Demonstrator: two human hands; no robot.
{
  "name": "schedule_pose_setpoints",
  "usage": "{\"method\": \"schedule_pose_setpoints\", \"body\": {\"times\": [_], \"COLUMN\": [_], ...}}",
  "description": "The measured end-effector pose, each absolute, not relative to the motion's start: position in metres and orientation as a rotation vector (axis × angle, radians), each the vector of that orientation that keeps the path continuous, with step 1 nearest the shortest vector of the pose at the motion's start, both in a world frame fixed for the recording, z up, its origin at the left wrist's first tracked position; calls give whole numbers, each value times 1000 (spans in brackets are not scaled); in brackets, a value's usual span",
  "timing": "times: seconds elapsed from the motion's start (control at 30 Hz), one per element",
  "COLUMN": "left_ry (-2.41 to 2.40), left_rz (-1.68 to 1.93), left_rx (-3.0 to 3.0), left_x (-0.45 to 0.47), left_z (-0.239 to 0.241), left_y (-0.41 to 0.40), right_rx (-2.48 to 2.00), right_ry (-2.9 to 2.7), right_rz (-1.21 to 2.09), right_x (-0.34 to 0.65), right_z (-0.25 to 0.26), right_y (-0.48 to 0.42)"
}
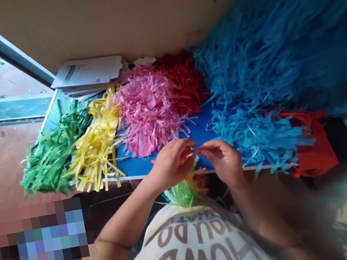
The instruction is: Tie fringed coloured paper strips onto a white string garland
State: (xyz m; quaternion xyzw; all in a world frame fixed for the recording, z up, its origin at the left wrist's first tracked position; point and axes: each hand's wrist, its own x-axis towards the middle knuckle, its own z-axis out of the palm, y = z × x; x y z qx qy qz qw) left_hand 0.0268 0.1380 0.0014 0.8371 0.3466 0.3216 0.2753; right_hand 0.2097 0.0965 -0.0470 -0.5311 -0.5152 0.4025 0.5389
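Close together over the table's front edge, my two hands pinch a piece of red-orange fringed paper (184, 160). My left hand (172, 160) is curled around most of it, so much of the piece is hidden. With thumb and forefinger, my right hand (225, 160) grips its narrow twisted end. Just below hangs a light green paper tassel (186, 192) against my shirt. Beyond my hands lies a pile of pink fringed paper (151, 107). To the right of my right hand is light blue fringed paper (258, 133).
Green fringe (51, 151) and yellow fringe (97, 143) lie at the left of the blue table (203, 120). Dark red fringe (185, 81) sits by the wall, beside a large blue fringe mass (278, 39). Stacked papers (89, 71) stand behind; a red bag (313, 141) is at right.
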Motion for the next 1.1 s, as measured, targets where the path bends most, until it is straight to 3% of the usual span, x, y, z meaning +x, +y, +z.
{"method": "schedule_pose_setpoints", "body": {"times": [0.33,0.77,0.97,1.1], "left_ry": [889,785,869,902], "left_rz": [1168,1367,1210,1102], "left_rx": [2293,2389,2453,2356], "left_x": [36,39,42,31], "left_z": [-3,-12,-17,-16], "left_y": [140,143,144,144], "right_rx": [-1326,-1264,-1317,-1446], "right_ry": [-1374,-1267,-1358,-1479], "right_rz": [634,647,510,378], "right_x": [211,207,197,246], "right_z": [-40,-40,-34,-28], "right_y": [91,87,80,103]}}
